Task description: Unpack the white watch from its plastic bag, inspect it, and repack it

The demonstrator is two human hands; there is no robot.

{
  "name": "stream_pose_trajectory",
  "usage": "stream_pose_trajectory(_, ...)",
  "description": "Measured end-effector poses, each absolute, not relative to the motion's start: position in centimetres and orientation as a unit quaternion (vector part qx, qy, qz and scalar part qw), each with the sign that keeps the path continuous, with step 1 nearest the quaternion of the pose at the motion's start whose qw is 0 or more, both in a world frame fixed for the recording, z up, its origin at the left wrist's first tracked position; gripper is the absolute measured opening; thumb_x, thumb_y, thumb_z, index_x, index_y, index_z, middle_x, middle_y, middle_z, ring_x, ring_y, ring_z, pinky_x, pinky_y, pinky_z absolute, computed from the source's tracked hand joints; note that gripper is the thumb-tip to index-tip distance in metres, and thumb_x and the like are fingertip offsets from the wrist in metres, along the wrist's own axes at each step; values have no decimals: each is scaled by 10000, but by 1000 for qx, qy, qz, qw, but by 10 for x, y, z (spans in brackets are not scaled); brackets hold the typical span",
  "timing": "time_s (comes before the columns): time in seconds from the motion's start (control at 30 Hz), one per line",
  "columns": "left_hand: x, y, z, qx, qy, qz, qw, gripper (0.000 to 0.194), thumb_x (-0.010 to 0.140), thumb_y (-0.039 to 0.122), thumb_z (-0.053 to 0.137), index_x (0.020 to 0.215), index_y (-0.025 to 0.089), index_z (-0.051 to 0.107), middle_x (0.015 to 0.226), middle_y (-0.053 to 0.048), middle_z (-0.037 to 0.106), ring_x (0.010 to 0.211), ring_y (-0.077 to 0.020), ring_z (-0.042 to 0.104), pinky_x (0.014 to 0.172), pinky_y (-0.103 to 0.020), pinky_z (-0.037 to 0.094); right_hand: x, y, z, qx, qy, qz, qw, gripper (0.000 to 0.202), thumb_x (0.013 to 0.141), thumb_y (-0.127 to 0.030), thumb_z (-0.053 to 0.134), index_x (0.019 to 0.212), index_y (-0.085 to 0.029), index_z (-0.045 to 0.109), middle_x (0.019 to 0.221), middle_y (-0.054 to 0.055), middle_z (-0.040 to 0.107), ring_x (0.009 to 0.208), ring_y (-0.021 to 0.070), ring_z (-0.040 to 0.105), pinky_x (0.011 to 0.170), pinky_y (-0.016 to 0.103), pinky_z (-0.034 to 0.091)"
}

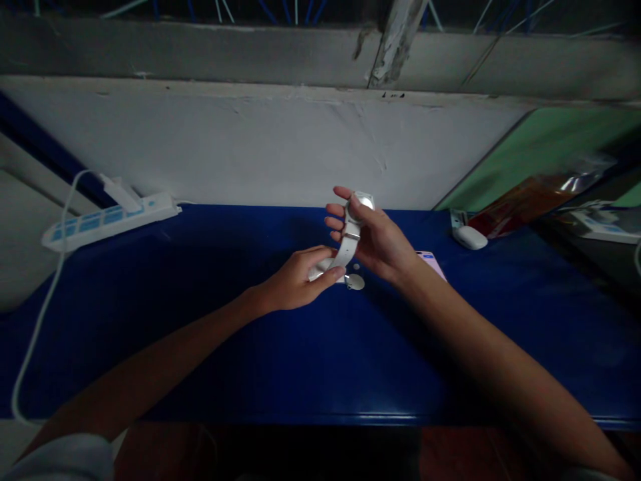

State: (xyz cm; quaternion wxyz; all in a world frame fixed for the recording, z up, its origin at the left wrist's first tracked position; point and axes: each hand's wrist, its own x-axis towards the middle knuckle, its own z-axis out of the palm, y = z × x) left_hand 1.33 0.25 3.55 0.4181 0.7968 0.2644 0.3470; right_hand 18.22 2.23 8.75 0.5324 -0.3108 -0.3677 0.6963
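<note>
Clamped grip: right hand (384, 244) on white watch (367, 202); left hand (293, 280) on its strap (345, 250), long axis slanting far right to near left. Round disc (356, 282), near side, closer to left hand, on blue table (310, 361).

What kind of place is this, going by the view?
Probably a makeshift work desk indoors: a blue table against a pale wall, with a white power strip and a white computer mouse on it.
</note>
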Motion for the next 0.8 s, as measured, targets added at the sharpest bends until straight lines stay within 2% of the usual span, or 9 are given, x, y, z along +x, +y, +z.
stream_pose_trajectory(0.13, 25, -5, 35, 640, 280, 334, 633, 305, 958, 357, 553, 1032, 88, 677, 1039, -149, 719, 962, -230, 691, 884, -360, 518, 169, 28, 77, -300, -420, 664, 541, 230, 906, -249, 636, 1133, -233, 672, 894, -17, 763, 676, 86, 690, 483, 145, 527)
stream_pose_trajectory(0.23, 30, -8, 29, 503, 238, 345, 756, 312, 925, 391, 621, 945, 83, 663, 964, -151, 727, 911, -245, 717, 893, -393, 528, 168, 31, 66, -299, -428, 667, 532, 228, 894, -273, 662, 1115, -223, 690, 877, -27, 753, 591, 57, 632, 487, 143, 520)
stream_pose_trajectory(0.33, 31, -10, 23, 415, 195, 300, 837, 335, 922, 416, 629, 920, 82, 659, 902, -140, 727, 801, -244, 736, 801, -386, 557, 169, 32, 59, -305, -417, 698, 496, 175, 905, -262, 660, 1060, -199, 711, 843, -25, 747, 544, 46, 595, 516, 149, 533)
stream_pose_trajectory(0.43, 30, -11, 19, 380, 172, 272, 867, 330, 943, 391, 605, 1000, 74, 673, 903, -143, 730, 722, -218, 729, 730, -354, 563, 170, 32, 56, -295, -383, 750, 451, 194, 982, -291, 555, 1028, -184, 710, 873, 10, 760, 700, 77, 680, 676, 175, 580)
stream_pose_trajectory(0.53, 30, -11, 15, 348, 165, 273, 882, 314, 966, 349, 572, 1026, 60, 679, 916, -155, 735, 737, -213, 726, 743, -351, 559, 171, 34, 57, -272, -345, 798, 413, 388, 1056, -355, 353, 1024, -178, 697, 961, 52, 770, 853, 115, 721, 824, 244, 583)
stream_pose_trajectory(0.67, 31, -13, 13, 311, 183, 255, 897, 319, 1010, 293, 492, 977, 48, 694, 931, -178, 741, 884, -247, 734, 869, -395, 534, 174, 36, 58, -265, -320, 830, 373, 581, 1065, -428, 195, 1054, -125, 691, 1012, 107, 767, 911, 154, 732, 858, 277, 579)
stream_pose_trajectory(0.8, 31, -15, 13, 297, 206, 245, 900, 329, 1027, 275, 458, 979, 55, 698, 942, -175, 746, 895, -244, 737, 919, -414, 511, 176, 37, 58, -275, -315, 837, 353, 655, 1055, -462, 175, 1033, -71, 701, 1005, 151, 765, 908, 167, 736, 825, 253, 581)
